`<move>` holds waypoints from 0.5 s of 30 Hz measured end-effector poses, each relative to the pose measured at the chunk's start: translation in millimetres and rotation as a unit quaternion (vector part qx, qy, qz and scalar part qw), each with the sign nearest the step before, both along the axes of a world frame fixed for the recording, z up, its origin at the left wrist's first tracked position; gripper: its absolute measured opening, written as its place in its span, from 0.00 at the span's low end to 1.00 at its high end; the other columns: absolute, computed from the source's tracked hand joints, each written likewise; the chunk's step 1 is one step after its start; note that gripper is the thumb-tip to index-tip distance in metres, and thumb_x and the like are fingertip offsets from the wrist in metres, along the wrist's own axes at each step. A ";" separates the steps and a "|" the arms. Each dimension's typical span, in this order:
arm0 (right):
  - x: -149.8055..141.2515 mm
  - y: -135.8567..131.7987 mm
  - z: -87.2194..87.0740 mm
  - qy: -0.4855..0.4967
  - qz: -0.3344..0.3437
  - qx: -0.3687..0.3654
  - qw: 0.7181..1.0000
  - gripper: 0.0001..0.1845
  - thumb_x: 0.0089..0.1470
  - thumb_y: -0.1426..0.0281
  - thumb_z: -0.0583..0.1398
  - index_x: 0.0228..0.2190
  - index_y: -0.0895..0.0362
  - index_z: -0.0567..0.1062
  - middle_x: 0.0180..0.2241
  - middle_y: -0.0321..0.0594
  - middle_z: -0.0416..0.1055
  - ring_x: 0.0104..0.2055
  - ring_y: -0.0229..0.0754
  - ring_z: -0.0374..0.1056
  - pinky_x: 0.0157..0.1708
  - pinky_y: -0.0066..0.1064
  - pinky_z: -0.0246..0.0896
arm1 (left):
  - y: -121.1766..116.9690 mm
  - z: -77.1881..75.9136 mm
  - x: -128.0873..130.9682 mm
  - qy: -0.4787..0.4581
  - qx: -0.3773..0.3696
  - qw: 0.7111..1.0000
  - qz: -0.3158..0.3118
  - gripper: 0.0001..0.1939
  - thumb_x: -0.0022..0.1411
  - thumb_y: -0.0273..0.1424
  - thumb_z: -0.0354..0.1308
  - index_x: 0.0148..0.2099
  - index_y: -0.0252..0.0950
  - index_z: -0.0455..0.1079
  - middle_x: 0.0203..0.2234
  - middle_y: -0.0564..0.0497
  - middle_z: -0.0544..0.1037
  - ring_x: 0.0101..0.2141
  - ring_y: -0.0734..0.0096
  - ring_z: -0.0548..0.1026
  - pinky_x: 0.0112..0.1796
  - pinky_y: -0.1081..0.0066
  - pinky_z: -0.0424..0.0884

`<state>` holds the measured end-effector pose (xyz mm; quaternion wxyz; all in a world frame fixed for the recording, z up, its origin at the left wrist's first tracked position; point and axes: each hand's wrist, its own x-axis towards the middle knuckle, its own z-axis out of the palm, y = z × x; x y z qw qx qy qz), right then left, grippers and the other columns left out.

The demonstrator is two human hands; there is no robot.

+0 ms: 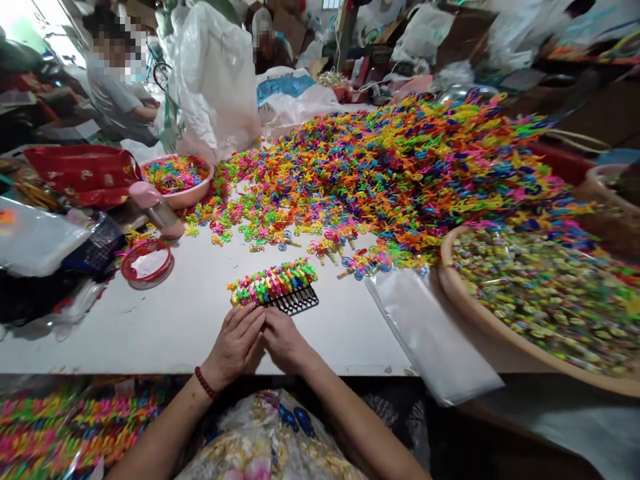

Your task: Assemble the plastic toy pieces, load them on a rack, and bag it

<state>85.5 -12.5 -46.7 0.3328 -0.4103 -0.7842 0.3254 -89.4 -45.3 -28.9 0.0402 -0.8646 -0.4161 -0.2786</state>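
Note:
My left hand [235, 347] and my right hand [285, 343] rest together at the front edge of the white table [190, 313], fingers curled and touching each other. What they hold, if anything, is hidden. Just beyond the fingertips lies a black plastic rack [295, 300] filled with a row of small coloured plastic toys [273, 281]. A red bead bracelet circles my left wrist. A huge heap of the same coloured toys [400, 167] covers the table's middle and far right.
A large round basin of wrapped sweets [550, 300] sits at the right, with clear plastic bags [430, 333] beside it. A pink bowl of toys [175, 177], a pink bottle [157, 210] and a small red basket [147, 261] stand at the left. Two people sit at the far side.

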 end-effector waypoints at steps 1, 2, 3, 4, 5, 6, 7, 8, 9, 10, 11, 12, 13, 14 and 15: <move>15.3 6.8 0.8 -0.002 -0.022 0.007 1.000 0.14 0.61 0.73 0.55 0.46 0.51 0.74 0.43 0.38 0.75 0.44 0.41 0.71 0.46 0.31 0.67 | 0.3 -2.4 0.6 -0.004 -0.001 1.000 0.003 0.26 0.67 0.24 0.51 0.66 0.37 0.59 0.55 0.43 0.74 0.60 0.59 0.65 0.60 0.54 0.60; 33.0 15.7 1.3 -0.005 -0.062 0.009 0.998 0.13 0.62 0.71 0.54 0.46 0.53 0.75 0.41 0.41 0.75 0.43 0.43 0.71 0.46 0.34 0.66 | 0.3 -3.8 0.4 -0.007 -0.005 1.000 0.003 0.25 0.67 0.24 0.50 0.66 0.37 0.59 0.55 0.43 0.74 0.60 0.59 0.66 0.60 0.53 0.61; 52.1 26.0 1.5 -0.012 -0.107 0.015 0.994 0.13 0.63 0.70 0.53 0.45 0.55 0.75 0.41 0.44 0.75 0.42 0.44 0.70 0.46 0.36 0.66 | 0.1 -4.4 -0.2 -0.010 -0.008 1.000 0.003 0.25 0.67 0.23 0.50 0.65 0.37 0.59 0.55 0.43 0.74 0.60 0.59 0.66 0.60 0.53 0.61; 71.7 37.2 1.8 -0.046 -0.176 0.030 0.983 0.13 0.64 0.68 0.53 0.43 0.56 0.76 0.40 0.44 0.74 0.42 0.44 0.70 0.45 0.35 0.65 | -0.2 -4.2 -0.9 -0.012 -0.010 1.000 0.004 0.25 0.67 0.23 0.50 0.65 0.37 0.60 0.55 0.43 0.74 0.60 0.59 0.66 0.60 0.52 0.61; 90.4 48.5 2.1 -0.092 -0.232 0.046 0.967 0.13 0.64 0.67 0.54 0.42 0.56 0.76 0.37 0.44 0.74 0.39 0.43 0.70 0.43 0.34 0.64 | -0.7 -3.5 -1.5 -0.015 -0.011 1.000 0.005 0.25 0.67 0.23 0.50 0.65 0.37 0.60 0.55 0.43 0.74 0.60 0.59 0.66 0.61 0.51 0.59; 107.4 59.1 2.6 -0.136 -0.279 0.059 0.949 0.13 0.64 0.66 0.53 0.41 0.57 0.76 0.36 0.45 0.74 0.37 0.43 0.69 0.40 0.33 0.63 | -1.1 -2.4 -1.8 -0.016 -0.012 1.000 0.007 0.25 0.66 0.24 0.51 0.64 0.37 0.61 0.56 0.44 0.74 0.61 0.59 0.65 0.62 0.50 0.57; 121.8 68.6 3.2 -0.177 -0.311 0.069 0.931 0.14 0.64 0.66 0.53 0.40 0.58 0.77 0.35 0.46 0.73 0.35 0.42 0.68 0.37 0.31 0.62 | -1.6 -1.4 -1.9 -0.018 -0.013 1.000 0.008 0.25 0.66 0.24 0.52 0.64 0.37 0.61 0.56 0.44 0.73 0.61 0.59 0.65 0.63 0.48 0.54; 133.3 76.6 3.9 -0.215 -0.335 0.071 0.915 0.14 0.65 0.65 0.53 0.38 0.58 0.77 0.35 0.46 0.73 0.34 0.42 0.67 0.35 0.31 0.60 | -2.0 -0.6 -1.7 -0.019 -0.012 1.000 0.008 0.24 0.66 0.26 0.53 0.64 0.38 0.61 0.57 0.44 0.73 0.61 0.58 0.64 0.64 0.47 0.51; 141.8 83.0 4.3 -0.250 -0.350 0.067 0.900 0.15 0.65 0.64 0.53 0.37 0.58 0.77 0.35 0.47 0.73 0.34 0.42 0.67 0.34 0.30 0.58 | -2.4 -0.5 -1.4 -0.020 -0.009 1.000 0.010 0.25 0.66 0.27 0.55 0.64 0.38 0.61 0.57 0.43 0.72 0.62 0.57 0.63 0.65 0.45 0.47; 147.7 87.8 4.5 -0.281 -0.359 0.057 0.888 0.15 0.65 0.63 0.54 0.37 0.58 0.77 0.36 0.48 0.72 0.33 0.42 0.67 0.32 0.30 0.57 | -2.7 -1.0 -1.0 -0.022 -0.003 1.000 0.016 0.26 0.65 0.28 0.56 0.64 0.37 0.60 0.58 0.43 0.71 0.63 0.56 0.62 0.65 0.44 0.45; 151.4 91.0 4.3 -0.308 -0.363 0.045 0.878 0.16 0.64 0.61 0.55 0.36 0.58 0.77 0.37 0.49 0.72 0.34 0.43 0.67 0.32 0.30 0.56 | -3.0 -2.1 -0.5 -0.027 0.005 0.999 0.028 0.27 0.65 0.29 0.56 0.65 0.37 0.59 0.59 0.42 0.70 0.64 0.54 0.60 0.65 0.43 0.43; 153.6 92.8 3.8 -0.329 -0.365 0.033 0.870 0.16 0.63 0.60 0.56 0.37 0.58 0.77 0.38 0.49 0.72 0.34 0.43 0.67 0.31 0.30 0.55 | -3.2 -3.8 0.1 -0.031 0.013 0.998 0.045 0.29 0.65 0.30 0.57 0.66 0.36 0.57 0.59 0.41 0.69 0.64 0.53 0.59 0.65 0.42 0.43; 154.9 93.2 2.8 -0.344 -0.366 0.024 0.864 0.15 0.63 0.60 0.57 0.37 0.58 0.77 0.38 0.50 0.72 0.34 0.44 0.67 0.31 0.31 0.55 | -3.3 -5.7 0.9 -0.035 0.019 0.997 0.062 0.31 0.64 0.31 0.57 0.67 0.36 0.56 0.60 0.40 0.68 0.65 0.52 0.57 0.65 0.42 0.43; 155.6 92.3 1.5 -0.351 -0.367 0.020 0.861 0.14 0.62 0.61 0.57 0.38 0.58 0.76 0.38 0.50 0.72 0.34 0.44 0.67 0.31 0.31 0.55 | -3.4 -7.4 1.7 -0.037 0.022 0.996 0.076 0.32 0.64 0.31 0.58 0.68 0.35 0.54 0.61 0.39 0.67 0.65 0.52 0.56 0.65 0.42 0.45; 156.1 90.0 0.0 -0.349 -0.371 0.018 0.860 0.12 0.62 0.63 0.57 0.38 0.59 0.76 0.37 0.50 0.72 0.34 0.44 0.68 0.31 0.31 0.55 | -3.3 -8.7 2.5 -0.038 0.020 0.996 0.083 0.33 0.65 0.30 0.57 0.69 0.35 0.53 0.61 0.38 0.66 0.66 0.52 0.56 0.64 0.44 0.48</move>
